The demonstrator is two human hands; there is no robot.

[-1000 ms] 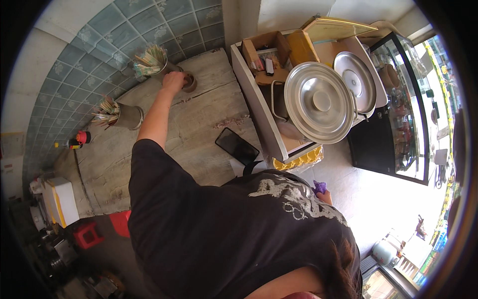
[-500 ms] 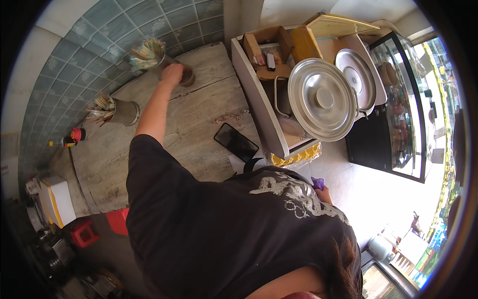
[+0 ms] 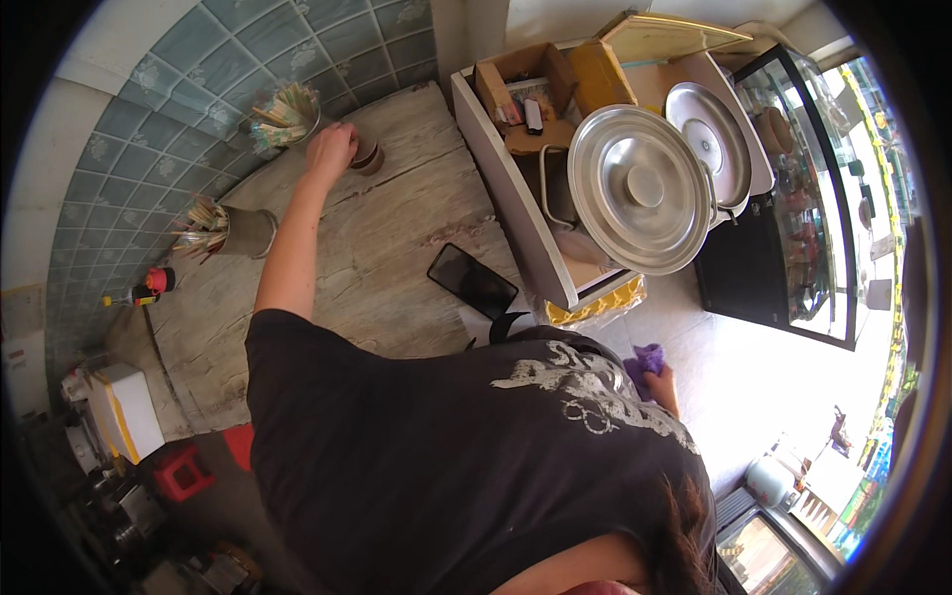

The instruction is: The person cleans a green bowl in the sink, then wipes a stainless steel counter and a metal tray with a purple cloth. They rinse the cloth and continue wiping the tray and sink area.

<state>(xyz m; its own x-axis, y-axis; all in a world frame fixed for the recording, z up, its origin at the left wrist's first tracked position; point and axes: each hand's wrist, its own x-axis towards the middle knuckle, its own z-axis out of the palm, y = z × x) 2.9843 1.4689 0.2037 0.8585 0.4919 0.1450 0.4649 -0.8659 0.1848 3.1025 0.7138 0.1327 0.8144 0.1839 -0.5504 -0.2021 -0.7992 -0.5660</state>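
My left hand point(image 3: 332, 149) reaches across the wooden tabletop point(image 3: 387, 228) to its far side, by the tiled wall. Its fingers are curled between a holder full of thin wrapped sticks point(image 3: 288, 111) and a small brown cup-like container point(image 3: 368, 157). What the fingers grip is hidden behind the hand. Low beside my body on the right, my right hand point(image 3: 662, 390) is closed round a bunched purple cloth point(image 3: 647, 365). A black phone point(image 3: 472, 280) lies on the tabletop nearer to me.
Left along the wall, a second holder of sticks point(image 3: 248, 232) lies tilted, with a red-capped bottle point(image 3: 159, 281) beyond it. To the right, a large lidded metal pot point(image 3: 635, 188) stands by an open cardboard box point(image 3: 526, 94). Down left is a red stool point(image 3: 184, 471).
My left hand has shifted slightly left, uncovering more of the brown container. My right hand and the purple cloth have come further out from beside my body. The view has tilted a little.
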